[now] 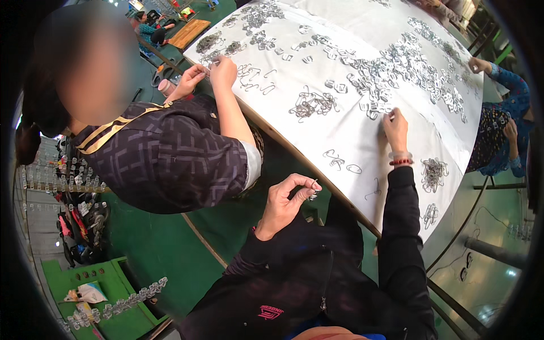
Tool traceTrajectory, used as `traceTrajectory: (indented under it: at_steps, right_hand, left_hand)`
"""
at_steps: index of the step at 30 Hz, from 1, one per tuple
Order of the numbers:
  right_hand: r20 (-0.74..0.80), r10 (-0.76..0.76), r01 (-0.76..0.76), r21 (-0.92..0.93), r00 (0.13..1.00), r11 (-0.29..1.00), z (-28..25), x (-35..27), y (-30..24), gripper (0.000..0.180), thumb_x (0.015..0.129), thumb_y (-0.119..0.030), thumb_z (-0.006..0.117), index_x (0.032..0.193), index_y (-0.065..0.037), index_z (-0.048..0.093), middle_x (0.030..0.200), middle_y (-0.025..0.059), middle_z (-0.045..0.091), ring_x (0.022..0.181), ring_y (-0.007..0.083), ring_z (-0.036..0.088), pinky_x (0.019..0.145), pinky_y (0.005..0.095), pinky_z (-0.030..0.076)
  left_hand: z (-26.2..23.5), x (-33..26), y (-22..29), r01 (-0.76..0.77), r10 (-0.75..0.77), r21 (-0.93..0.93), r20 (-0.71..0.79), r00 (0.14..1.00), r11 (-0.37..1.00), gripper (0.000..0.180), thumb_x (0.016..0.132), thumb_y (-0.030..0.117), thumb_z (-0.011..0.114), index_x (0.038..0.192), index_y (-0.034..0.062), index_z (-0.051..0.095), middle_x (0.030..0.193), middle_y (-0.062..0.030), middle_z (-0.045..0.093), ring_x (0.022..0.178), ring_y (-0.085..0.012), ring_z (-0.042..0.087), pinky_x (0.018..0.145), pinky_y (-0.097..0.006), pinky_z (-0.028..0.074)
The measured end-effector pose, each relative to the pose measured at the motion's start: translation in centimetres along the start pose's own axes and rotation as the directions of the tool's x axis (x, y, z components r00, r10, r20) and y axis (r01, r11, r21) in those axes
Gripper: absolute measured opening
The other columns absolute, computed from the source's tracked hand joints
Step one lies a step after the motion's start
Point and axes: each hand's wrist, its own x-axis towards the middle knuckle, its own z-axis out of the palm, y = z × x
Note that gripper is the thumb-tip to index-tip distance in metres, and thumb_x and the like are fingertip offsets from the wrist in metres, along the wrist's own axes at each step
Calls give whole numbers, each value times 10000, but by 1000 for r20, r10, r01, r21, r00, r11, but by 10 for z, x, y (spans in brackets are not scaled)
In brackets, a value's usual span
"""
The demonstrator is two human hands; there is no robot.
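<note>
Steel wire clips lie scattered in heaps over a white table (351, 130), and one sits pinched in a hand off its edge.

Left hand (283, 204) holds a small clip (313, 192) between thumb and fingertips, held out over the green floor; right hand (395, 127) rests flat on the cloth with fingers narrow at the big pile of clips (396, 68). Such clips look light, stiff and springy (likely to tangle), so a pinch at the bent end seems best. Beside them another person's hands (209, 72) work more clips.
</note>
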Motion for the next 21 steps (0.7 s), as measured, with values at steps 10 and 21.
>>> traceTrajectory:
  at_steps: [10, 21]
  right_hand:
    - [427, -115, -346, 839, 897, 419, -68, -154, -125, 190, 882, 51, 598, 1065, 90, 629, 831, 89, 657, 685, 127, 615, 623, 240, 505]
    - [296, -150, -239, 919, 943, 315, -83, -188, -165, 140, 844, 97, 640, 974, 60, 680, 870, 77, 647, 719, 120, 629, 645, 220, 512]
  left_hand:
    - [3, 10, -1, -148, 143, 205, 42, 989, 967, 42, 888, -26, 630, 927, -25, 614, 875, -85, 669, 815, -144, 651, 745, -273, 517]
    - [11, 10, -8, -121, 137, 320, -28, 990, 940, 105, 853, 37, 683, 936, 10, 625, 877, -102, 657, 833, -251, 645, 721, -332, 510]
